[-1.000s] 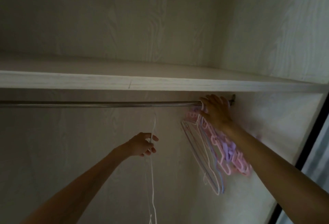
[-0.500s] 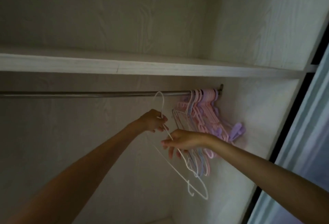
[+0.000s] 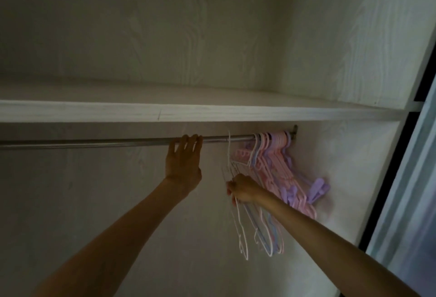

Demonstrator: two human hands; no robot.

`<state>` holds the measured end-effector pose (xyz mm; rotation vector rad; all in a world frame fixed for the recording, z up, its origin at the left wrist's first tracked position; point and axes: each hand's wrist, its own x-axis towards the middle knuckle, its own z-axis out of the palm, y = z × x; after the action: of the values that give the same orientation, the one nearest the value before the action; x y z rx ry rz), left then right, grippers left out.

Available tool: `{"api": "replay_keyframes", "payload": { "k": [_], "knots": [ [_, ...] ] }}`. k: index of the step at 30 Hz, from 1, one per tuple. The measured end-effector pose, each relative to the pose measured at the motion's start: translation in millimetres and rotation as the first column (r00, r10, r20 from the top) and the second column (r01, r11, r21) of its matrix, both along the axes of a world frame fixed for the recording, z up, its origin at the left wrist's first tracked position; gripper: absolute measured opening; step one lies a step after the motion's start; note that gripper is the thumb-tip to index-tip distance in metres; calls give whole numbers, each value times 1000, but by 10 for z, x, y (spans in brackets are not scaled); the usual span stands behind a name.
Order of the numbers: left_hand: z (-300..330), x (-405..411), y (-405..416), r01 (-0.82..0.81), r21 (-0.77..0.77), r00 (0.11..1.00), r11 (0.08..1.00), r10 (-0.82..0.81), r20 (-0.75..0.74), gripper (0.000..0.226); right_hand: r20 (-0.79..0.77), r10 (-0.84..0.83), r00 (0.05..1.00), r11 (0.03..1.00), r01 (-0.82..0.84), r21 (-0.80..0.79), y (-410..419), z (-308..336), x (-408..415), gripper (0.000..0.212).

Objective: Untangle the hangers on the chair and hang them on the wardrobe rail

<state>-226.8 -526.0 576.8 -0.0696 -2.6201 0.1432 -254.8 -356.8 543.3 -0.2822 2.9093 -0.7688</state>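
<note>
White hanger: a thin white wire-like clothes hanger point(image 3: 238, 221) hung with its hook over the rail, just right of the left hand and running down through the right hand's grasp.
Rail: the round silver metal wardrobe rail point(image 3: 94, 143) ran under the pale wooden shelf point(image 3: 212, 113), straight across the left hand's fingertips.
Left hand: the left hand point(image 3: 183, 163) was raised with fingers nearly straight, tips resting on the rail and curling only slightly over it; it carried nothing.
Right hand: the right hand point(image 3: 241, 189), lower and to the right of the left, had its fingers curled round the white hanger's upper frame.
Hung bunch: pink, lilac and pale blue plastic hangers point(image 3: 274, 174) crowded the rail's far end, just beyond the right hand, touching one another and leaning toward the side wall.
Handling: the white hanger looked very light, springy and thin, likely to swing and to snag on its neighbours; the neck just under the hook seemed the surest place to hold it.
Hard to see: dim light and blur made the hanger count uncertain; whether the white hook sat fully seated on the rail could not be told.
Cut off: the chair lay out of view, so any hangers left on it were unknown.
</note>
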Motion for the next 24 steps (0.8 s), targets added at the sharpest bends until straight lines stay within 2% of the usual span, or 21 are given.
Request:
{"api": "replay_keyframes", "payload": {
  "k": [2, 4, 6, 7, 8, 9, 11, 13, 19, 24],
  "knots": [
    [2, 14, 3, 12, 1, 999, 1000, -12, -33, 78, -16, 23, 1000, 991, -21, 129, 42, 14, 17, 33],
    [12, 13, 1, 33, 70, 999, 997, -32, -12, 80, -212, 6, 977, 980, 36, 195, 88, 101, -3, 38],
    [20, 4, 11, 36, 111, 999, 993, -37, 13, 85, -478, -73, 875, 993, 108, 46, 60, 286, -44, 57],
    [35, 11, 19, 30, 110, 999, 994, -32, 20, 88, -583, -96, 807, 995, 81, -51, 21, 392, -83, 62],
    [59, 5, 16, 22, 97, 999, 995, -25, 24, 91, -659, -72, 749, 997, 38, -65, -16, 491, -155, 63],
    [77, 2, 12, 14, 78, 999, 997, -16, 29, 93, -701, -1, 713, 1000, 13, 11, -50, 564, -234, 64],
    [100, 13, 16, -3, 43, 999, 999, 1, 52, 97, -687, 169, 707, 958, 45, 282, -84, 581, -378, 64],
    [104, 23, 41, -25, 23, 996, 999, 23, 86, 100, -680, 230, 696, 903, 108, 415, -54, 489, -483, 61],
    [90, 2, 146, -109, -10, 989, 994, 110, 99, 105, -816, 224, 532, 906, 193, 375, 305, 377, -742, 59],
    [41, 5, 194, -177, -3, 975, 984, 176, 136, 108, -783, 207, 587, 903, 192, 383, 531, 349, -790, 60]
  ]
}}
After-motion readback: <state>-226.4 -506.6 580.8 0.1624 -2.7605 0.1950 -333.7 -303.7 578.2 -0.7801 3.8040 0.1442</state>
